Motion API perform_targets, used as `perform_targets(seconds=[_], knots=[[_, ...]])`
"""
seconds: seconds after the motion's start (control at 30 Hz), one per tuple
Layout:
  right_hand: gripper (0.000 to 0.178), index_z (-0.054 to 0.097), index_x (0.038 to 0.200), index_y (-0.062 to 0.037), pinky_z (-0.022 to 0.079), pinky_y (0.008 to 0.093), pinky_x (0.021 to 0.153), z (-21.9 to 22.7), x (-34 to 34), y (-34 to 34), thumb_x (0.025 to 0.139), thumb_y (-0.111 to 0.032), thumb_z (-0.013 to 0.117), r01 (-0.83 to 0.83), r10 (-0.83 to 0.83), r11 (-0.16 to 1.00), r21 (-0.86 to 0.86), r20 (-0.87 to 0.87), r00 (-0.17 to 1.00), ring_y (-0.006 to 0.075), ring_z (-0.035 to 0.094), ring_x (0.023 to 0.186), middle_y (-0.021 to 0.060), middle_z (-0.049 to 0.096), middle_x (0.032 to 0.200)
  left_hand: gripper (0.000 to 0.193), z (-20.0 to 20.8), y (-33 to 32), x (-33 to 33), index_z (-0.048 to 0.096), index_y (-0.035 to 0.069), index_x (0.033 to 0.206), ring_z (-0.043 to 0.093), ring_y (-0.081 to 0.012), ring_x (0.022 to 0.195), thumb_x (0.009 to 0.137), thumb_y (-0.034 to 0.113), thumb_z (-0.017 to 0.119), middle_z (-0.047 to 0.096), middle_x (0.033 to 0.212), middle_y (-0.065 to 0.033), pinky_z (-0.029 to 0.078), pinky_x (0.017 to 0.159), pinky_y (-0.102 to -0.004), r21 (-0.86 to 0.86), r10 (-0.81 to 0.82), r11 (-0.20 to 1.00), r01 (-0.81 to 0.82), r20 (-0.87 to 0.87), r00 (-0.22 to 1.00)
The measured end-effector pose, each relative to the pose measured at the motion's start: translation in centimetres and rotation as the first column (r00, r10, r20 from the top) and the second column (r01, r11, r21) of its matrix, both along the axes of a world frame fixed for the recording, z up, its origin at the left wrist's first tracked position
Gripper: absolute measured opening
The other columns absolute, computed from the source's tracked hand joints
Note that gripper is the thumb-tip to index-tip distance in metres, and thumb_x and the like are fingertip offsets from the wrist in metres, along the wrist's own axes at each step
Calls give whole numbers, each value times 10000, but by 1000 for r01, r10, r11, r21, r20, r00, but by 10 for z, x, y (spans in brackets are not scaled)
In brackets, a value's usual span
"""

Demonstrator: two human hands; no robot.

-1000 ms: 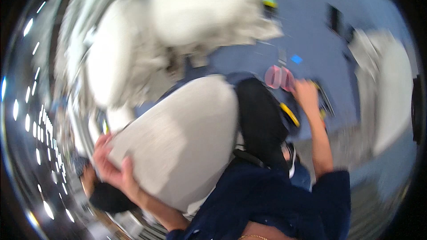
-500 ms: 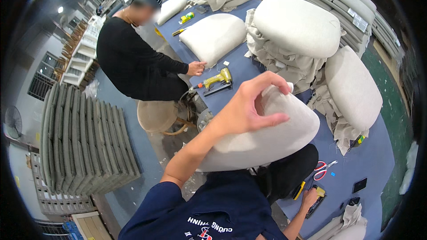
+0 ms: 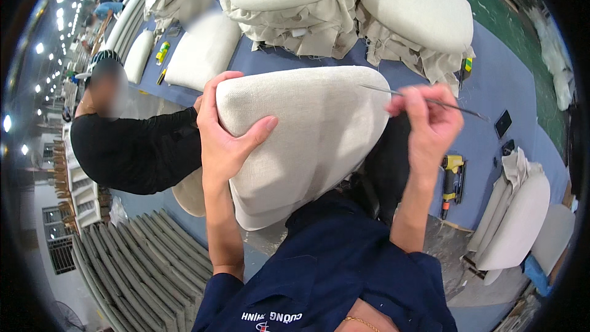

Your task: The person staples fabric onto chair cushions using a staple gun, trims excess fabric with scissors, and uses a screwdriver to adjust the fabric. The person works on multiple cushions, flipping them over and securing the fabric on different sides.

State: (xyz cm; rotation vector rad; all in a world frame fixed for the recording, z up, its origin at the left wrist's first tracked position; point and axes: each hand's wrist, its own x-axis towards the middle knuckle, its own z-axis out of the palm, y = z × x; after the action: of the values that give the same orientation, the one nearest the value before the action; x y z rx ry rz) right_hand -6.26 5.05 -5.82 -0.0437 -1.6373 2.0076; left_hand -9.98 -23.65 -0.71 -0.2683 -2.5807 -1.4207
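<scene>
A cream fabric-covered seat cushion (image 3: 307, 117) rests in front of me, over my lap. My left hand (image 3: 230, 132) clasps its left corner, thumb across the fabric face and fingers around the edge. Between the closed fingers of my right hand (image 3: 432, 120) is a thin metal pick (image 3: 445, 105). The pick's tip lies against or just above the cushion face near its right end; I cannot tell whether it pierces the cloth. Part of the cushion's underside is hidden.
A yellow and black staple gun (image 3: 453, 181) and a phone (image 3: 503, 124) lie on the blue table at right. More cushions (image 3: 415, 12) stand beyond. A co-worker (image 3: 135, 147) in black sits at left, above stacked grey pads (image 3: 138, 264).
My right hand has left the staple gun on the table and now holds the pick over the cushion. My left hand now grips the cushion's corner. The view has shifted.
</scene>
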Motion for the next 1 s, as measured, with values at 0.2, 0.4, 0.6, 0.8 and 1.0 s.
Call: perform_targets(seconds=[0.2,0.4,0.6,0.8,1.0], knots=[[116,605,871,19,586,269,776,23,-25,-49,919,-10,706,-329,327,944,-6,-98,940,152,708,824,121,721,920,731,0,5,5,597,40,1243,563,-240,1075,609,220,915,631,1103,-96,447,982,-380,81,-34,996,35,-15,999],[87,619,891,24,583,282,844,11,-20,-44,888,38,706,-478,467,875,-68,-138,874,142,709,900,128,722,974,738,5,18,10,599,21,1233,587,-239,1059,605,245,915,647,1105,-103,451,979,-379,124,-55,991,57,-20,998],[142,672,998,45,583,277,851,34,-1,-49,863,61,712,-430,419,901,-64,-137,898,147,714,910,116,728,996,747,5,20,13,602,35,1239,583,-226,1056,599,252,921,644,1098,-93,452,968,-374,22,-68,997,70,-78,995],[202,737,1010,-1,575,270,774,34,4,-53,819,62,709,-338,367,922,188,-155,917,147,722,845,79,741,905,761,7,24,17,557,9,1276,602,-180,1047,634,212,910,634,1120,-88,478,940,-330,84,-145,985,151,-79,986],[268,747,992,-17,580,302,710,26,-9,-51,733,50,732,-182,367,874,450,-366,855,237,722,801,118,724,914,813,8,22,17,515,-17,1321,614,-172,1059,643,221,893,624,1154,-97,488,946,-320,115,-246,959,260,-127,961]])
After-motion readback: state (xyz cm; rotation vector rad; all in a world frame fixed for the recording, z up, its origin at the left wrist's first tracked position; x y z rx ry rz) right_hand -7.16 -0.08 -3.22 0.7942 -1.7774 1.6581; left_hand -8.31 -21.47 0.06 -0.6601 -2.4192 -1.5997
